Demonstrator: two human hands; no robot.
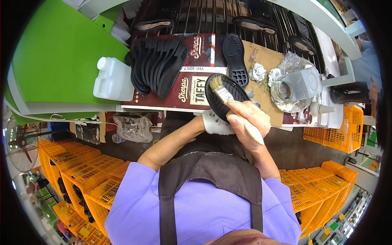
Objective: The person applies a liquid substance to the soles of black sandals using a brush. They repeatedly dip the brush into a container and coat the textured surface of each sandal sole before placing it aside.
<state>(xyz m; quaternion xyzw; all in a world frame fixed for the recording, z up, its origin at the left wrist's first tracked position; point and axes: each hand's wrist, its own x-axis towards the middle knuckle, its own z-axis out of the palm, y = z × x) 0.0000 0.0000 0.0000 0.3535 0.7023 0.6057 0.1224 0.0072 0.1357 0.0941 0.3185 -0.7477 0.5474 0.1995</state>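
My right hand [251, 116] grips a flat paintbrush [222, 93] by its pale handle. The bristles rest on the inner face of a black shoe sole [220, 108], near its far end. Beneath that sole is my left hand [216, 123], in a white glove or wrap, holding it tilted over the table's front edge; its fingers are mostly hidden. Just beyond lies another black sole [235, 55], tread side up. Several more soles [158, 67] stand packed in a leaning row to the left. Right of my hands, a clear cut-open plastic container [297, 85] lies in crumpled plastic wrap.
A white jug [112, 79] stands at the left beside a green panel [61, 53]. Black boots [255, 22] lie on metal rollers at the back. A white nozzle bottle [322, 109] sits at the right edge. Orange crates [92, 167] flank me; another person's arm [372, 92] shows far right.
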